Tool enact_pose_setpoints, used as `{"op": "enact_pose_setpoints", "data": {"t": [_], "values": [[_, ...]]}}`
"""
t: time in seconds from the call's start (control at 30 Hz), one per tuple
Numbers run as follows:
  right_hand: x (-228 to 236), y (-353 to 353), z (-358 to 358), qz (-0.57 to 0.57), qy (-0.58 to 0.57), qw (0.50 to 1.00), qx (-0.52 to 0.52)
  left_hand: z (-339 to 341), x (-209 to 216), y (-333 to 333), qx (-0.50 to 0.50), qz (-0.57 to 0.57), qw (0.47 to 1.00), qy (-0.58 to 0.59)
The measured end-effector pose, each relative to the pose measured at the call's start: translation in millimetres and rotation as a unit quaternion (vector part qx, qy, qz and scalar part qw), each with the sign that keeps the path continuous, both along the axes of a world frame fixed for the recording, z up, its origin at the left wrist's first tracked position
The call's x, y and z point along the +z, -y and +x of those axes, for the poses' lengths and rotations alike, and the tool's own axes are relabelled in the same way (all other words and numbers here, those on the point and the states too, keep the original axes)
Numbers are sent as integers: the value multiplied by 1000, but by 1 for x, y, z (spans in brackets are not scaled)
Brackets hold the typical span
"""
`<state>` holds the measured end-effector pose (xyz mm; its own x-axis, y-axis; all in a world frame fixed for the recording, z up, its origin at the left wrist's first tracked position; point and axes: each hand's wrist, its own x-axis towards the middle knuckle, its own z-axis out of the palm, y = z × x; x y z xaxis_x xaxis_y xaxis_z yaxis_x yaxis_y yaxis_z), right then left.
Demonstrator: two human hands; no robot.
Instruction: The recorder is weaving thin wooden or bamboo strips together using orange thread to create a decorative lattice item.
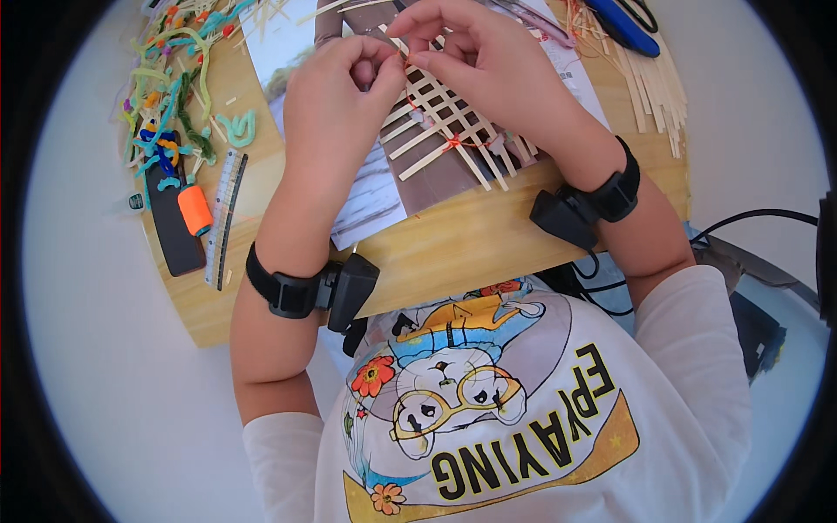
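A lattice (453, 118) of thin pale wooden strips, woven crosswise, lies on a printed picture sheet (370, 205) at the far middle of the table. Red thread (453, 142) is tied around crossings near its front edge, with loose ends. My left hand (344, 91) is at the lattice's left far corner, thumb and forefinger pinched on a bit of red thread. From the right, my right hand (488, 61) meets it over the same corner, its thumb tip beside the thread and its fingers bent. The fingertips partly hide the crossing there.
On the left lie tangled coloured pipe cleaners (183, 78), a dark flat case (174, 227), an orange thread spool (194, 210) and a clear ruler (227, 218). Loose wooden strips (654, 91) and blue-handled scissors (623, 26) are at the far right. Black devices (349, 292) are strapped on both wrists.
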<state>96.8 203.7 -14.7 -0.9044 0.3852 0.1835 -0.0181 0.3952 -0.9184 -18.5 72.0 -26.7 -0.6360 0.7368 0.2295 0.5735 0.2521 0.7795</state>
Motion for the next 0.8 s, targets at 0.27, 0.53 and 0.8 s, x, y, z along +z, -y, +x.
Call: {"op": "enact_pose_setpoints", "data": {"t": [0.27, 0.53, 0.8], "values": [[8, -5, 2, -34, 23, 998, 42, -2, -8, -8, -25, 23, 998, -48], [16, -8, 5, -17, 36, 998, 39, 0, -6, -7, -71, 33, 995, -68], [26, -8, 9, -3, 68, 997, 30, -1, -8, -10, -76, 51, 996, -15]]}}
